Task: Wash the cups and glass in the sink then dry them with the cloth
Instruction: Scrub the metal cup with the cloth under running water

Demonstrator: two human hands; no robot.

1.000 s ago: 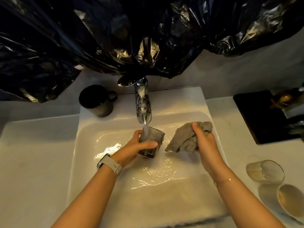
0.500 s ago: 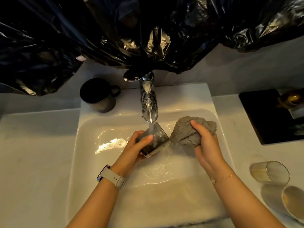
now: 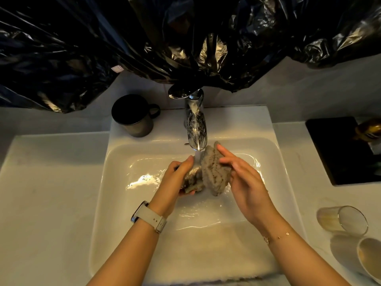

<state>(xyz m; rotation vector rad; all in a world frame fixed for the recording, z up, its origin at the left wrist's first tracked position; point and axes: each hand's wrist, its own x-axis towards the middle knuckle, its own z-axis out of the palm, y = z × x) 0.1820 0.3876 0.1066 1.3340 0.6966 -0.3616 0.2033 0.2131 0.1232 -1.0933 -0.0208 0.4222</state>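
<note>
Over the white sink (image 3: 115,182) my left hand (image 3: 175,180) grips a small dark glass (image 3: 192,179), tipped on its side under the running tap (image 3: 195,129). My right hand (image 3: 245,178) presses a grey cloth (image 3: 214,172) against the glass's mouth, so most of the glass is hidden. A black mug (image 3: 134,115) stands on the sink's back left corner. On the counter at the right lie a clear glass (image 3: 342,219) on its side and a white cup (image 3: 369,256), partly cut off by the frame's edge.
Crumpled black plastic sheeting (image 3: 185,38) hangs low over the tap and the back wall. A black tray (image 3: 338,149) with a brown bottle (image 3: 369,129) sits at the right. White counter (image 3: 51,193) stretches to the left of the sink.
The left hand tipped the glass from upright onto its side under the stream. The right hand brought the cloth leftwards from apart until it pressed against the glass.
</note>
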